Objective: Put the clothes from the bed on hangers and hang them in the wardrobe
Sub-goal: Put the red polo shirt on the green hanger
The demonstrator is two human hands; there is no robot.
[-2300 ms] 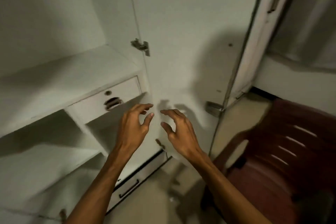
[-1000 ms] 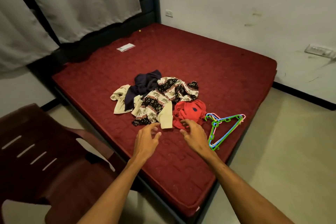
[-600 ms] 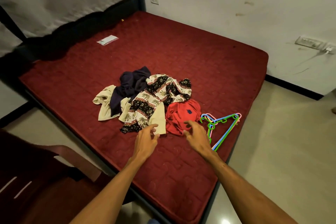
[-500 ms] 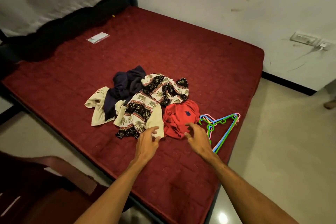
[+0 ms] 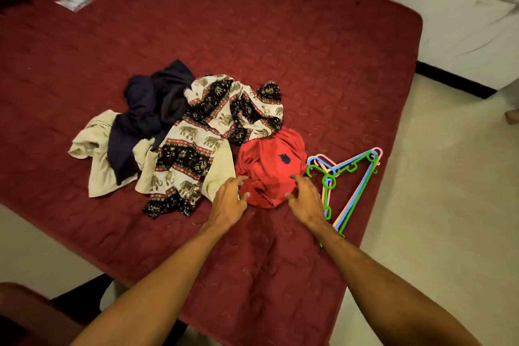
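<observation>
Quilted matt mattress point(image 5: 280, 36); soft cloth red shirt point(image 5: 269, 168); glossy plastic hangers point(image 5: 351, 174).

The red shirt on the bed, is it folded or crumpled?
Crumpled: the red shirt lies bunched in uneven wrinkles on the bed.

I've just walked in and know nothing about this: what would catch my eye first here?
A heap of crumpled clothes lies on the dark red mattress, a bright red shirt nearest. The left hand and right hand reach for that shirt, fingers spread. Coloured plastic hangers lie beside it, by the bed's edge.
</observation>
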